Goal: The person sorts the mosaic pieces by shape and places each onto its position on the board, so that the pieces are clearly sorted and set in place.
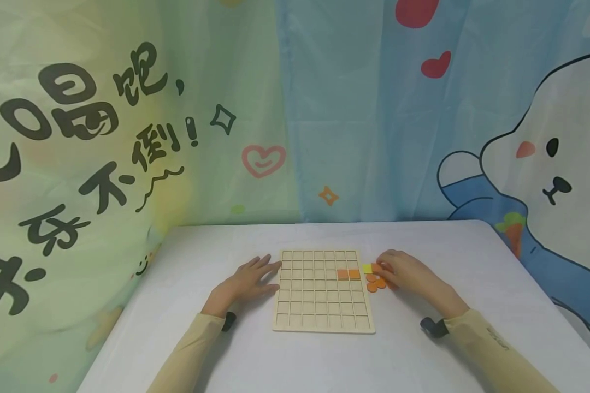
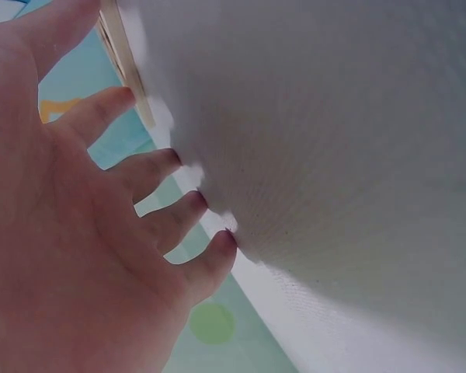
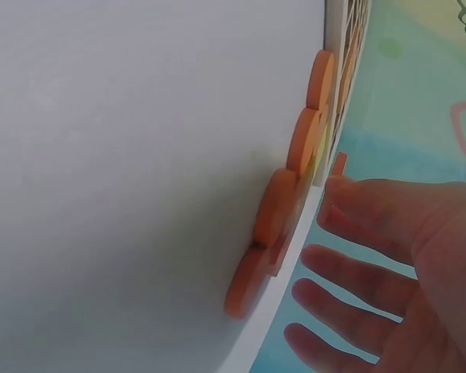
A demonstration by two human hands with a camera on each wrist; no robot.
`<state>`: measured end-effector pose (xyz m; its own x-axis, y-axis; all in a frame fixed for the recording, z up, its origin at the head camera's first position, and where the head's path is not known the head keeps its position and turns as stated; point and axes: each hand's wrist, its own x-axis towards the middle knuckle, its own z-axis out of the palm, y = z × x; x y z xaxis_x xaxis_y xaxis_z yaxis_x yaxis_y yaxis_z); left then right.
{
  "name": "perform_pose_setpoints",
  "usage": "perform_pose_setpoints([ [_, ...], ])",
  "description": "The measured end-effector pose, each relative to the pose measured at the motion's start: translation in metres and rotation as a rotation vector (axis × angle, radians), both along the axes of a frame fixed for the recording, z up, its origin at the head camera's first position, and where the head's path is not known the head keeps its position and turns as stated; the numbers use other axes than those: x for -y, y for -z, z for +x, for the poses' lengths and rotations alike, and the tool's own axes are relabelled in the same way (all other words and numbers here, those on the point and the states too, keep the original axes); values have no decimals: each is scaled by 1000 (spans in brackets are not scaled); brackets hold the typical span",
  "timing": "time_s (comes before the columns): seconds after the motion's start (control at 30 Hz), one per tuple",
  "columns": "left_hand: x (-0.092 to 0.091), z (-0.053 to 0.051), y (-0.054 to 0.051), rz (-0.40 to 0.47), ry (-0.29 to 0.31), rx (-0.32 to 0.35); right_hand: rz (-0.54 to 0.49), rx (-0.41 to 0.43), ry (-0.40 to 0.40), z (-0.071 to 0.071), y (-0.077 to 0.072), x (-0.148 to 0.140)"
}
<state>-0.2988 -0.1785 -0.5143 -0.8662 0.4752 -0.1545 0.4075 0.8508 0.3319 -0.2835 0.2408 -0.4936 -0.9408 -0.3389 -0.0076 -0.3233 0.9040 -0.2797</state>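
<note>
A pale wooden grid board lies flat on the table, with two orange square tiles side by side in a row near its right edge. My left hand lies at the board's left edge, fingers spread, index finger and thumb touching it. Right of the board, my right hand pinches a small orange piece between thumb and index finger; its full shape is hidden. Beneath and beside that hand are several orange round discs and a yellow square tile.
A white table carries everything. Behind it hangs a printed curtain with lettering, hearts and a cartoon bear. Each wrist wears a dark camera mount.
</note>
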Motion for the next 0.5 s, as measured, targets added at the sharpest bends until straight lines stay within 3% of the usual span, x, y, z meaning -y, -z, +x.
perform_pose_setpoints([
  [0.5,0,1,0,2,3,-9,-20,-31,-22,-1,-6,7],
])
